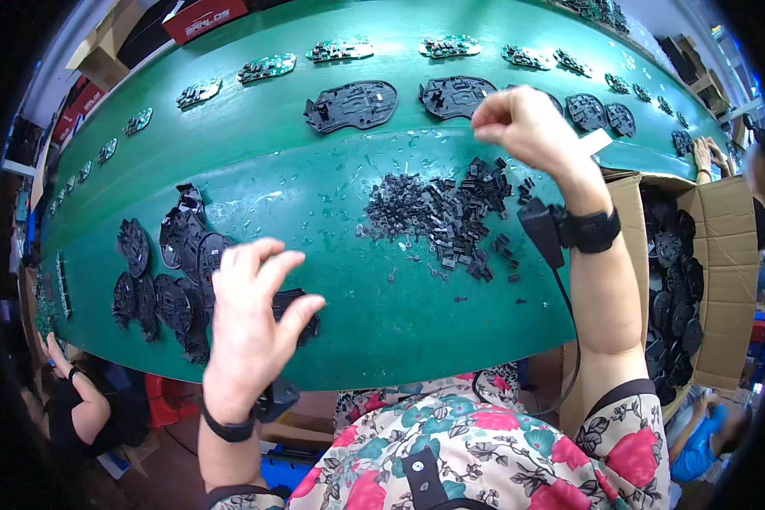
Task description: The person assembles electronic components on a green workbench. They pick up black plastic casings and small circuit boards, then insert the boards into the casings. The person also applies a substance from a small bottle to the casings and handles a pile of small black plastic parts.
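Observation:
My left hand [248, 310] hovers over the near left part of the table, thumb and fingers spread, with nothing in it. Close beside it lies a heap of black plastic housings [178, 293], partly covered by the hand. My right hand [531, 132] is raised at the far right, its thumb and fingertips pinched together; whatever they hold, if anything, is too small to make out. Just left of those fingertips is a black oval housing [452, 96], open side up. Another black housing [353, 106] sits further left. Between my hands spreads a pile of small black plastic parts [442, 212].
Green circuit boards [340, 49] form a curved row along the far side of the green table [382, 327]. A cardboard box [727, 280] full of round black parts stands at my right. Co-workers' hands show at the right edge [712, 157] and left edge [57, 355].

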Available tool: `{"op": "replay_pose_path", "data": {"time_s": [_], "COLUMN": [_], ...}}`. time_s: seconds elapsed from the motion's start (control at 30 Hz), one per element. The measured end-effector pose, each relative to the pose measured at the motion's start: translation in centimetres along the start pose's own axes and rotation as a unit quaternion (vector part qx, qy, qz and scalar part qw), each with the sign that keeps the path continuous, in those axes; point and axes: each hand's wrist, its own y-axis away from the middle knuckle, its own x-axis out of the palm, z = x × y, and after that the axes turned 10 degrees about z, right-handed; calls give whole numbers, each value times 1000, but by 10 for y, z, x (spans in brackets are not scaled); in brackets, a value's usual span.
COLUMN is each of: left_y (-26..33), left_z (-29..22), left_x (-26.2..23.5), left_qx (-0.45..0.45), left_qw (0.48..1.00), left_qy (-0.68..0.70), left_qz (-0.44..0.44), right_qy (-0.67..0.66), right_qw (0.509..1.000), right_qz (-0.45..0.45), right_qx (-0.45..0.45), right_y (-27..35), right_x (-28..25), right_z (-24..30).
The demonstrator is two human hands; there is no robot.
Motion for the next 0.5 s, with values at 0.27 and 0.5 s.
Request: {"op": "replay_pose_path", "data": {"time_s": [0.27, 0.5], "left_y": [24, 17], "left_z": [-7, -9], "left_x": [33, 34], "left_qx": [-36, -9], "left_qw": [999, 997], "left_qy": [37, 58], "left_qz": [-10, -46], "right_qy": [-21, 40], "right_qw": [998, 999], "right_qz": [55, 17], "right_qx": [16, -12], "right_y": [8, 9], "right_x": [19, 13], "right_z": [-1, 10]}}
